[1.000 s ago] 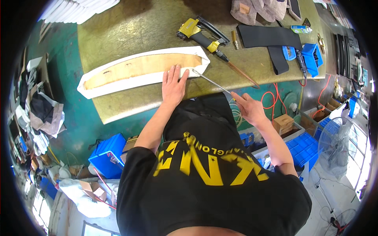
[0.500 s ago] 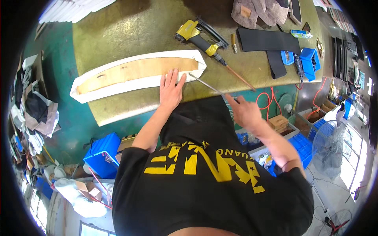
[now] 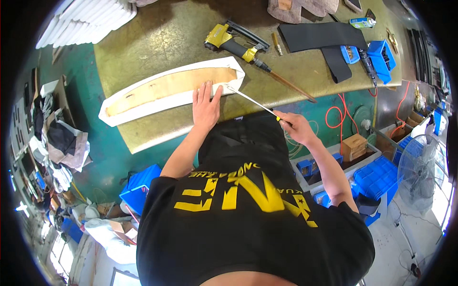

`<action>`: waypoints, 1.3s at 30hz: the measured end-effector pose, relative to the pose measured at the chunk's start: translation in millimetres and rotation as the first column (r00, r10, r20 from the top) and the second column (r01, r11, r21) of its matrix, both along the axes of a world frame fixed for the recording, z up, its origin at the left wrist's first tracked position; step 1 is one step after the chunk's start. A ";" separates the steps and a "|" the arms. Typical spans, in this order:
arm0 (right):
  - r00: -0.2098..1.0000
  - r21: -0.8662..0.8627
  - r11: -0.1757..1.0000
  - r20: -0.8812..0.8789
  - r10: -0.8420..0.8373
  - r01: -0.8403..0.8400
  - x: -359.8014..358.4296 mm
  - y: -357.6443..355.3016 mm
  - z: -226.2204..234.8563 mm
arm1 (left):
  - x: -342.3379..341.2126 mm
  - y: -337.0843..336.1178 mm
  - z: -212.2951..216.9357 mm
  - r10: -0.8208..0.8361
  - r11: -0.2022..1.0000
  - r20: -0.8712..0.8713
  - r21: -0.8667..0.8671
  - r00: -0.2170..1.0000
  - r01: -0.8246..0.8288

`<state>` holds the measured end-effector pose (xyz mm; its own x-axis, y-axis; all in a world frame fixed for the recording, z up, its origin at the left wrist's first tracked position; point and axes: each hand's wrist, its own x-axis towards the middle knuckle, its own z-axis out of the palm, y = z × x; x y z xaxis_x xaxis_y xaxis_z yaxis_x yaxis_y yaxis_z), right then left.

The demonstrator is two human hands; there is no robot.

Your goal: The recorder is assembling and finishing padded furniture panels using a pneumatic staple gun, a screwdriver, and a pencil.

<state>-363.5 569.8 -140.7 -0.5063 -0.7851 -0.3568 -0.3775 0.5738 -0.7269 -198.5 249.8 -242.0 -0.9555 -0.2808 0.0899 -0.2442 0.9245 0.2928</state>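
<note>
Right hand (image 3: pixel 296 127) shifted outward, gripping tool (image 3: pixel 253 101), left hand (image 3: pixel 206 112) on panel (image 3: pixel 164 87)

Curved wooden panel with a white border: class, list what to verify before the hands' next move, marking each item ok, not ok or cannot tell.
1. Left hand resting on the wooden panel: ok.
2. Right hand gripping the thin, straight metal-shafted tool by its handle: ok.
3. Tool's tip clear of the left fingers: ok, just to their right.
4. Tip hooked under anything: cannot tell, too small.
5. Panel wholly supported by the olive-green worktable: not ok, its left end overhangs.
6. Pistol-shaped yellow-and-black air tool apart from both hands: ok.
</note>
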 end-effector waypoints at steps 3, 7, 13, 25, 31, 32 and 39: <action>0.990 0.123 0.991 -0.127 0.065 -0.049 -1.9 -11.6 19.8 | 1.2 0.5 2.1 0.001 1.000 0.015 -0.006 1.000 0.000; 0.942 0.279 0.958 -0.297 0.155 -0.069 16.0 -29.1 51.4 | 2.1 0.1 1.8 0.002 1.000 0.012 -0.004 1.000 -0.002; 0.949 0.262 0.964 -0.288 0.126 -0.049 33.6 -33.0 34.2 | -1.8 1.4 -3.3 0.003 0.999 0.046 0.042 0.999 -0.005; 0.425 0.175 0.922 0.846 -0.320 0.346 10.4 9.3 -33.7 | 0.7 -1.1 7.5 -0.024 0.999 0.047 0.025 0.999 0.023; 0.739 0.029 0.966 0.638 -0.217 0.258 12.0 7.5 -45.7 | -3.4 -3.8 12.3 -0.027 1.000 0.006 -0.011 1.000 0.027; 0.869 -0.013 0.984 0.473 -0.149 0.176 15.9 8.3 -45.6 | -3.0 -3.6 13.1 -0.031 0.999 0.009 -0.016 0.999 0.031; -0.086 0.203 0.877 0.979 -0.184 0.435 1.2 13.7 -47.0 | -4.4 -2.0 13.4 -0.023 1.000 0.009 -0.016 1.000 0.023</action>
<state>-362.2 583.5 -187.7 0.0223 -0.7537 -0.6569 0.9336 0.2507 -0.2559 -202.9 247.8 -228.6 -0.9626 -0.2570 0.0860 -0.2249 0.9345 0.2761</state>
